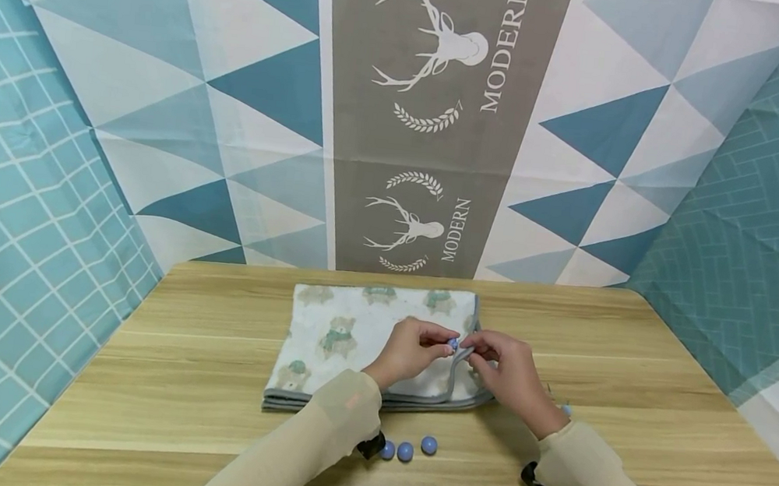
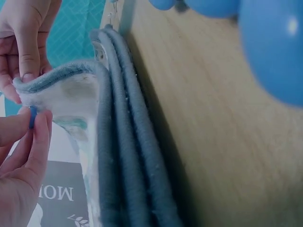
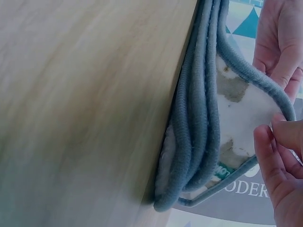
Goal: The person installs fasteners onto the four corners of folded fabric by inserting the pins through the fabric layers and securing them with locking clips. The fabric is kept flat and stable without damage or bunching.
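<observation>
Pinching a small blue piece: left hand; right hand pinches grey edging of folded blanket, its three o'clock. Blue balls on counter, blanket's five o'clock.

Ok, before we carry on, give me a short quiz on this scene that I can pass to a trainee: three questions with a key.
1. In the head view, how many round blue pieces show in front of the folded bear-print blanket, between the sleeves?
2. True or false: the right hand pinches the blanket's grey edging.
3. The left hand holds: A) nothing; B) a small blue piece; C) scissors.

Key: 1. Three. 2. True. 3. B.
</observation>
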Demonstrator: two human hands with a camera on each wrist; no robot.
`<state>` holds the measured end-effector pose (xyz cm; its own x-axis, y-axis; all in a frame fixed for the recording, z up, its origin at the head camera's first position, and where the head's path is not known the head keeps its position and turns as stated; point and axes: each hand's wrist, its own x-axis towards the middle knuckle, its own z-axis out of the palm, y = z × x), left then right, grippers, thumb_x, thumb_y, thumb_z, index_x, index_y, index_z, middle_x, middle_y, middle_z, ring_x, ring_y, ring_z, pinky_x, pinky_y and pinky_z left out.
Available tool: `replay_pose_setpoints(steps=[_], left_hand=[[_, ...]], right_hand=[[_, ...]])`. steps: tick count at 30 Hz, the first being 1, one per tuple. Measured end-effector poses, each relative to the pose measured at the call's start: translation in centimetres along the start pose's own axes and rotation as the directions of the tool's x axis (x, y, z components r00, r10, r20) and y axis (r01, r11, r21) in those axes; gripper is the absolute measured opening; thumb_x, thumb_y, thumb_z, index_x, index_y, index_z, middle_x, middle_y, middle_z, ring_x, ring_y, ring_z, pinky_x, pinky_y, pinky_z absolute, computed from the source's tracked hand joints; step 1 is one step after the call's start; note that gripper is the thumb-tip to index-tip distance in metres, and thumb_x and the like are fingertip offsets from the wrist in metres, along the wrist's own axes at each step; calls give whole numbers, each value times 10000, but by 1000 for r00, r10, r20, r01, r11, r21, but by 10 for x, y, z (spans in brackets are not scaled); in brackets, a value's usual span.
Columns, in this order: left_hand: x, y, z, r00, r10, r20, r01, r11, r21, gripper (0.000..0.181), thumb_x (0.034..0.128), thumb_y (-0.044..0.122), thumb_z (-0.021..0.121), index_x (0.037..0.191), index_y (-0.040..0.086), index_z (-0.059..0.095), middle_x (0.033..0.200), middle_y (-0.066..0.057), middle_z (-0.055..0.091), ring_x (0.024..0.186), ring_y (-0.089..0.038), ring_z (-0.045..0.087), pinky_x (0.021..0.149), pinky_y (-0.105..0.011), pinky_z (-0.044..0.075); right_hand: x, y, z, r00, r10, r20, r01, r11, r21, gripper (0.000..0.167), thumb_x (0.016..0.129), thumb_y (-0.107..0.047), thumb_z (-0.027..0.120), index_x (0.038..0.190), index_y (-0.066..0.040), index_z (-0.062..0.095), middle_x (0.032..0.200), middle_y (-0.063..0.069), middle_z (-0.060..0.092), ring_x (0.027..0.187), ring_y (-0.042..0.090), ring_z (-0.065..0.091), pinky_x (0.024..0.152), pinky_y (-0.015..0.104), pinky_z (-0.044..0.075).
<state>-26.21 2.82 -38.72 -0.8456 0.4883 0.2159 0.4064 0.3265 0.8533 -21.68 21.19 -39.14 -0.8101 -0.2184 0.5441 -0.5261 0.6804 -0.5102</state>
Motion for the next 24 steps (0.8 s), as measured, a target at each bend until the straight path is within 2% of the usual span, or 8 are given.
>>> replay_pose_setpoints(steps=[4,11,17,24], left_hand=[[-1,0,0,1000,1,-6,-1,1000,5,213,870,99,650,1072,78,712,966,-55,729,829,-115,689,685,-150,518],[-1,2,-1,999,38,3,-38,999,19,214,869,90,652,1074,63,706,999,-63,722,854,-148,685,689,-146,515],[0,2,-2,999,36,13,-37,999,26,224,872,90,651,1092,78,693,996,-61,713,880,-153,674,719,-163,517],[-5,0,0,999,-43,2,43,999,13,373,888,158,644,1256,138,589,1078,-78,689,939,-178,662,770,-246,531]], right_hand=[[0,-1,1,1000,-5,-4,5,1000,5,198,783,33,709,913,-114,681,839,-6,698,739,95,673,643,199,548],[0,0,-1,1000,-4,8,4,1000,-3,208,769,30,722,919,-107,680,833,-14,691,728,78,662,643,195,546],[-2,2,-4,1000,1,4,-1,1000,-2,222,761,24,733,931,-108,679,818,-29,676,714,58,638,631,195,541],[-3,2,-7,1000,7,21,-7,1000,-7,186,802,14,698,942,-106,676,816,19,675,712,58,628,630,204,538]])
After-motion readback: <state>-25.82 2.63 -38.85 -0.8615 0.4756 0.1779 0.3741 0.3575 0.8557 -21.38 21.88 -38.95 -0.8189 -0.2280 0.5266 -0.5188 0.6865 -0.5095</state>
